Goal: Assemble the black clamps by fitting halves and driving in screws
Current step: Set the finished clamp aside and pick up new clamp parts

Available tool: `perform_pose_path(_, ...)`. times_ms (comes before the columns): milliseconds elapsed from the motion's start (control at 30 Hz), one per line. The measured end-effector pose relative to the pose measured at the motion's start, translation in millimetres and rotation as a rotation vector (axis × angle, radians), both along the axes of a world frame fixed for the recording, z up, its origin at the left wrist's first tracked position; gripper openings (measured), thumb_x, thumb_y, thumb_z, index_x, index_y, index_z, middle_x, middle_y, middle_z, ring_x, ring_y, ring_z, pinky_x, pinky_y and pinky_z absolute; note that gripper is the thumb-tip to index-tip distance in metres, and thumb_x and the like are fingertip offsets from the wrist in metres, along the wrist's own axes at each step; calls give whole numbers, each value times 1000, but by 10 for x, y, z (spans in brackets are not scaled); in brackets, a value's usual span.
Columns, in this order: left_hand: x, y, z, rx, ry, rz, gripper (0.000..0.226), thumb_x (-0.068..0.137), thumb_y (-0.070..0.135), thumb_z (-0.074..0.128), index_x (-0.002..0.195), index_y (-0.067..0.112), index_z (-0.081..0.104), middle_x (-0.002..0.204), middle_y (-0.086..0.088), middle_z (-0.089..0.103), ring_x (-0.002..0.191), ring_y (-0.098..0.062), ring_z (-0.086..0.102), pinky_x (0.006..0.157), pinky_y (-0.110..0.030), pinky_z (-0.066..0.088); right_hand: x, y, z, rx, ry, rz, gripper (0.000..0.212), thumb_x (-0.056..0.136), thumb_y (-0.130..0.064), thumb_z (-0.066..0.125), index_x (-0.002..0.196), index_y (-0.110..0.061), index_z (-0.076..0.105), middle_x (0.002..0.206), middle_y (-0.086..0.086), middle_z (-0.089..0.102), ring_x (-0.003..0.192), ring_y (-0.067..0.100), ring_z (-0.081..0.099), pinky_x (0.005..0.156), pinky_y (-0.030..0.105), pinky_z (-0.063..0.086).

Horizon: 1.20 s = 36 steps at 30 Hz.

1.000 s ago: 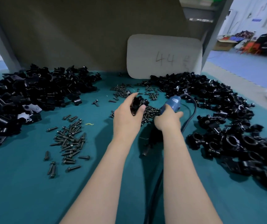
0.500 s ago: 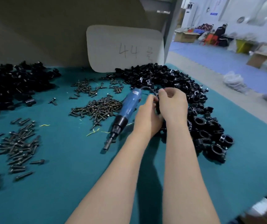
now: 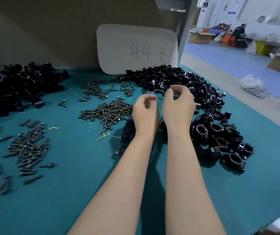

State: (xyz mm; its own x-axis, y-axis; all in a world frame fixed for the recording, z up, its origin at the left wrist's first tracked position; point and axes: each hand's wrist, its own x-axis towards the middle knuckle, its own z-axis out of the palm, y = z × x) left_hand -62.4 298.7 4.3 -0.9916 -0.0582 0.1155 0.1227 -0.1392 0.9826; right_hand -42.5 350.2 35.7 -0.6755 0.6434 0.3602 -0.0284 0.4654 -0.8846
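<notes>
My left hand and my right hand hover side by side over the teal table, fingers loosely curled, nothing visible in either. The electric screwdriver lies on the cloth under my left wrist, its black tip pointing toward me and its blue end peeking out past my fingers. Assembled black clamps are heaped just right of my right hand. More black clamp parts are piled behind my hands. A heap of dark screws lies left of my left hand.
A large pile of black clamp halves fills the far left. Longer screws are scattered at the near left, and smaller screws lie near the back. A white board marked 44 leans on the back wall. The table's edge runs along the right.
My right hand laid the screwdriver on the table. Both hands then carried the clamp to the right-hand pile and have come away from it, with nothing in them.
</notes>
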Motion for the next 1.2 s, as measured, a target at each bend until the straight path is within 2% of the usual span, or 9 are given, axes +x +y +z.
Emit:
perform_pose_path(167, -223, -850, 236, 273, -90, 344, 21, 96, 4, 44, 86, 20, 53, 87, 3, 61, 78, -6, 59, 82, -29, 50, -265, -627, -12, -18, -33, 296, 10, 95, -19, 51, 101, -19, 58, 82, -16, 54, 76, -2, 51, 65, 6, 39)
perform_pose_path(400, -286, -2354, 224, 432, -89, 741, 25, 99, 7, 38, 82, 21, 51, 90, 3, 59, 78, -8, 56, 76, -24, 45, -614, -2009, -110, 201, -255, 762, 21, 96, -20, 51, 114, -19, 63, 90, -6, 57, 74, 6, 52, 65, 19, 37)
perform_pose_path(500, -249, -2819, 189, 494, -98, 876, 25, 99, 8, 40, 81, 21, 51, 83, 4, 56, 78, -11, 55, 76, -27, 43, -692, -2546, -237, 301, -321, 905, 30, 97, -20, 49, 125, -24, 58, 116, 2, 58, 99, 16, 55, 76, 20, 38)
perform_pose_path(567, -235, -3050, 171, 529, -80, 926, 23, 99, 6, 41, 83, 18, 52, 81, 2, 55, 74, -12, 52, 74, -29, 40, -751, -2832, -349, 375, -368, 925, 38, 97, -20, 48, 135, -29, 50, 150, 12, 30, 128, 30, 39, 99, 30, 35)
perform_pose_path(733, -229, -3305, 152, 530, -93, 960, 17, 99, 10, 43, 87, 19, 52, 77, 6, 55, 63, -2, 51, 50, -15, 39, -1013, -3042, -490, 415, -542, 776, 49, 98, -18, 43, 144, -35, 35, 160, 6, -13, 145, 36, 0, 115, 47, 21)
perform_pose_path(933, -311, -3213, 142, 520, -98, 897, 15, 98, 9, 42, 94, 18, 53, 82, 6, 55, 77, -6, 56, 75, -24, 44, -1178, -3072, -622, 476, -574, 768, 46, 100, -30, 38, 145, -36, 33, 160, 10, 6, 145, 35, 1, 116, 53, 4)
perform_pose_path(1033, -363, -3140, 148, 467, -139, 851, 16, 98, 11, 40, 105, 16, 54, 89, 6, 56, 83, -8, 55, 74, -22, 42, -1180, -3015, -614, 253, -414, 732, 43, 100, -35, 38, 143, -32, 35, 146, 18, 30, 138, 32, 21, 113, 43, 21)
perform_pose_path(1133, -409, -3036, 156, 341, -205, 766, 26, 96, 13, 43, 119, 14, 55, 114, -1, 59, 89, -9, 53, 81, -25, 43, -1130, -2879, -495, -136, -185, 716, 27, 99, -32, 43, 126, -32, 45, 127, 10, 43, 103, 6, 48, 79, 14, 37)
perform_pose_path(1200, -445, -2918, 176, 250, -222, 663, 30, 97, 18, 46, 126, 18, 53, 123, -1, 57, 95, -10, 55, 89, -29, 45, -1101, -2711, -378, -251, -76, 694, 17, 98, -24, 46, 112, -33, 47, 117, 6, 49, 90, 14, 57, 76, 23, 46)
